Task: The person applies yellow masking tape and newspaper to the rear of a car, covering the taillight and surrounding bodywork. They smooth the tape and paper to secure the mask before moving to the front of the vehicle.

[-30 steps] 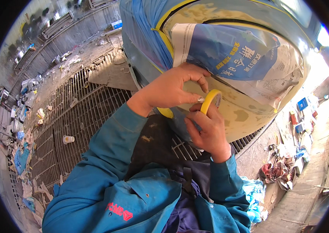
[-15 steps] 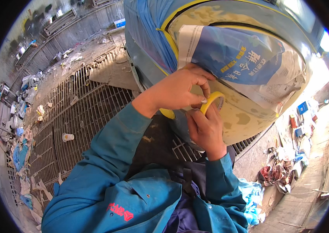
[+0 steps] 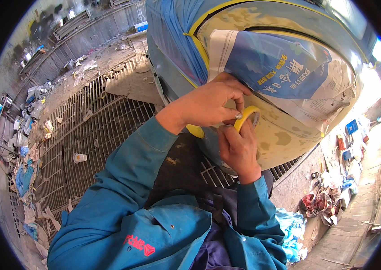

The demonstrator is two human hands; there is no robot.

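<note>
My right hand [image 3: 240, 150] grips a roll of yellow masking tape [image 3: 243, 119], held upright. Closed in a pinch, my left hand [image 3: 208, 102] has its thumb and a finger at the roll's upper edge; a loose tape end between them is too small to make out. Its other fingers reach toward the lower edge of a newspaper sheet [image 3: 285, 67], printed blue and white. That sheet covers part of a curved cream-and-grey vehicle body panel [image 3: 280, 135] with patchy spots. Yellow tape [image 3: 199, 54] borders blue plastic film [image 3: 177, 31] at the panel's left.
A metal floor grating [image 3: 105, 130] spreads on the left, with a small white cup [image 3: 80, 157] on it. Scraps of paper and film [image 3: 25, 177] lie along the left wall. Crumpled masking paper [image 3: 318, 203], a blue box [image 3: 351, 126] and light-blue plastic [image 3: 290, 231] lie at right.
Both hands keep nearly the same pose at the tape roll. The view has shifted slightly, so the panel and newspaper appear a little further right.
</note>
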